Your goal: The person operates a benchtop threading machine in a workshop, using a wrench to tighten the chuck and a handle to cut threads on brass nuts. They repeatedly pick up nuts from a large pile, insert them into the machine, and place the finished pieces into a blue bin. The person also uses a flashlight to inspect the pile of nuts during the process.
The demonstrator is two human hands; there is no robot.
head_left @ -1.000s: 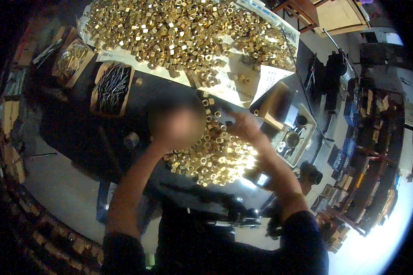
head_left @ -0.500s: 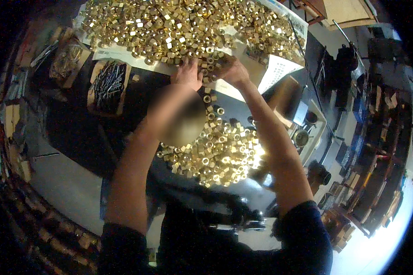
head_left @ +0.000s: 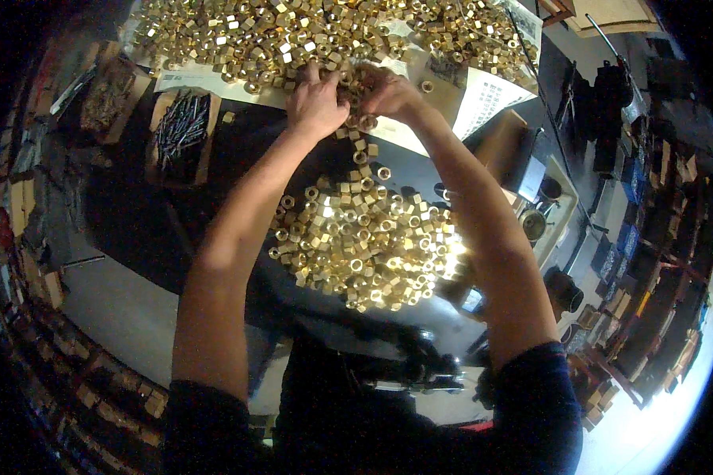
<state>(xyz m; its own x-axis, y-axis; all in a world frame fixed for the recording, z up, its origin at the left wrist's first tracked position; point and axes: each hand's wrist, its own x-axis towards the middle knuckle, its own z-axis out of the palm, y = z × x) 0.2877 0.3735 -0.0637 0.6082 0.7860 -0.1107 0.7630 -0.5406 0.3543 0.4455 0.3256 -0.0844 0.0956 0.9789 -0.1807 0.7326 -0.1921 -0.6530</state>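
A large heap of brass hex nuts (head_left: 285, 39) covers the far part of the table on sheets of paper. My left hand (head_left: 318, 104) rests at the heap's near edge, its fingers apart and their tips among the nuts. Just beside it, my right hand (head_left: 392, 96) curves inward over several nuts; its fingertips are dark and blurred, so their grip is unclear. Between the hands a narrow trail of nuts (head_left: 360, 150) runs toward me. It joins a smaller pile of the same nuts (head_left: 364, 245) on the dark tabletop, between my forearms.
At the left stands an open box of dark metal pins (head_left: 184, 131), with another box of small parts (head_left: 115, 103) behind it. A printed sheet (head_left: 487, 99) lies right of my right hand. Farther right are a brown box (head_left: 495, 150) and a pale tray (head_left: 558, 222) holding round containers.
Both hands have moved slightly farther into the large heap, and my left fingers have spread. The near pile shows more fully between my arms.
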